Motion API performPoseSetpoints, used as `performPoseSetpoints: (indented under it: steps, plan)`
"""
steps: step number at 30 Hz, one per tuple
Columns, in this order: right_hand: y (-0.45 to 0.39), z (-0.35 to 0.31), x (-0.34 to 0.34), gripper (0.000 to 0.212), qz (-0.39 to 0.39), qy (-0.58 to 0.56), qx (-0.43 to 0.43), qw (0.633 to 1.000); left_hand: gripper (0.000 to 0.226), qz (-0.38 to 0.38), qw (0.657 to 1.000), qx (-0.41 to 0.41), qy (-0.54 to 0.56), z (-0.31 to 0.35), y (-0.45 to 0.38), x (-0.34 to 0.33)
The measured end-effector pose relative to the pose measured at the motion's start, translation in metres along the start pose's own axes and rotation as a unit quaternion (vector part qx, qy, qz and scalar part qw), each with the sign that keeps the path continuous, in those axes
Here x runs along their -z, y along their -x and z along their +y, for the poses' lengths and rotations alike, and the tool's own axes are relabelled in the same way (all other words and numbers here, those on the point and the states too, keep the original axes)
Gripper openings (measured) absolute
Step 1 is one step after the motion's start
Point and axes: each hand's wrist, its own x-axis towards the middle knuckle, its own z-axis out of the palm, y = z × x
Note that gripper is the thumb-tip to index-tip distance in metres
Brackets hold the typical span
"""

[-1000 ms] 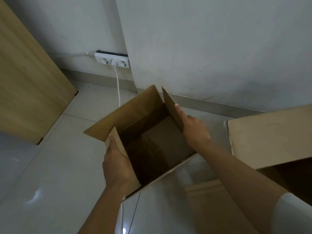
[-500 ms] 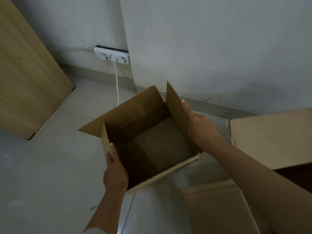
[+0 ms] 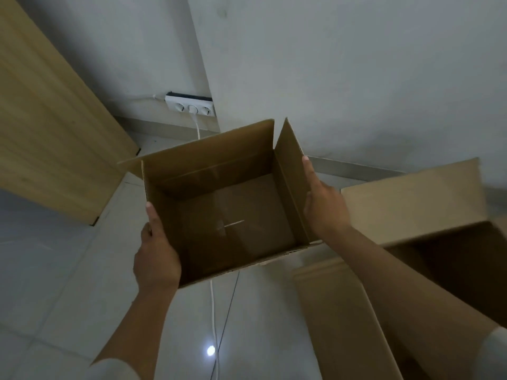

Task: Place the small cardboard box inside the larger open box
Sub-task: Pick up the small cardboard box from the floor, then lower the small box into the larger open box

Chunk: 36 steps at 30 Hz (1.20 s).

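An open, empty brown cardboard box (image 3: 233,209), the small one, hangs above the tiled floor between my two hands. My left hand (image 3: 156,256) grips its left wall, thumb along the rim. My right hand (image 3: 325,204) lies flat against the outside of its right wall and raised flap. The larger open box (image 3: 411,209) sits at the right, one pale flap turned up toward me and its dark inside showing behind my right forearm, which covers part of it.
A white power strip (image 3: 190,106) lies at the foot of the wall with a white cable (image 3: 212,311) running across the tiles under the held box. A wooden panel (image 3: 46,127) stands at the left. Grey wall behind.
The small box has risen off the floor and levelled out, flaps now upright. Both hands stayed on its sides; the view has shifted up and nearer.
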Motion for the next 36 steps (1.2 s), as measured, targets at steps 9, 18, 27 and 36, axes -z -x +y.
performPoseSetpoints:
  steps: [9, 18, 27, 36]
  plan:
    - [0.081, -0.01, 0.116, 0.08, 0.034, -0.005, -0.051, 0.998, 0.079, -0.004, 0.998, -0.057, 0.008, 0.051, 0.072, 0.103]
    - [0.162, 0.082, 0.195, 0.078, 0.095, -0.012, -0.105, 0.99, 0.078, -0.019, 0.993, -0.11, 0.033, 0.135, 0.159, 0.091]
    - [0.234, 0.233, 0.25, 0.079, 0.091, 0.017, -0.127, 0.988, 0.079, -0.027, 0.991, -0.106, 0.079, 0.225, 0.296, 0.024]
    - [0.256, 0.343, 0.253, 0.075, 0.061, 0.034, -0.137, 0.988, 0.077, -0.04, 0.99, -0.095, 0.102, 0.267, 0.381, -0.057]
